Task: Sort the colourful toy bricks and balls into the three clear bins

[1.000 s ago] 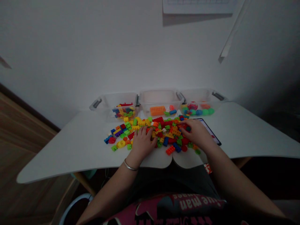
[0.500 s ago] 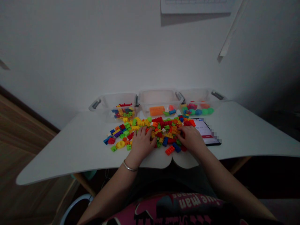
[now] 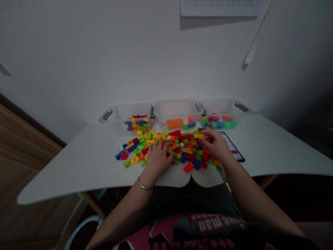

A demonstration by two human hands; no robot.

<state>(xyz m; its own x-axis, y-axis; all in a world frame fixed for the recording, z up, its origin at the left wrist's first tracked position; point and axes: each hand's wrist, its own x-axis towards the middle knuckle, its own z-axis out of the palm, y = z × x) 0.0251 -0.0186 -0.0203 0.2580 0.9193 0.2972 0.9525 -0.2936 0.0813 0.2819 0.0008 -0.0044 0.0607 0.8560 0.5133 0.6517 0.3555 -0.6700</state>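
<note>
Colourful toy building bricks [image 3: 188,150] lie in a loose heap on the white table [image 3: 78,166]. My left hand [image 3: 158,156] rests on the near left side of the heap, fingers spread over the bricks, a silver bangle at its wrist. On the heap's right side, my right hand [image 3: 215,144] is raised a little and pinches a yellow building brick [image 3: 199,135] between thumb and fingers. Under that hand lie red and green pieces, partly hidden by it. A red-orange brick [image 3: 188,167] and a blue brick [image 3: 196,164] sit at the heap's near edge.
Three clear plastic boxes stand against the wall: the left box [image 3: 118,114] holds mixed pieces, the middle box [image 3: 177,106] an orange block and small pieces, the right box [image 3: 221,106] round coloured pieces. A phone [image 3: 235,151] lies right of the heap, partly behind my right hand.
My right hand has lifted from the bricks and now holds a yellow brick. Green and red pieces beneath it have come into view. My left hand has stayed in place.
</note>
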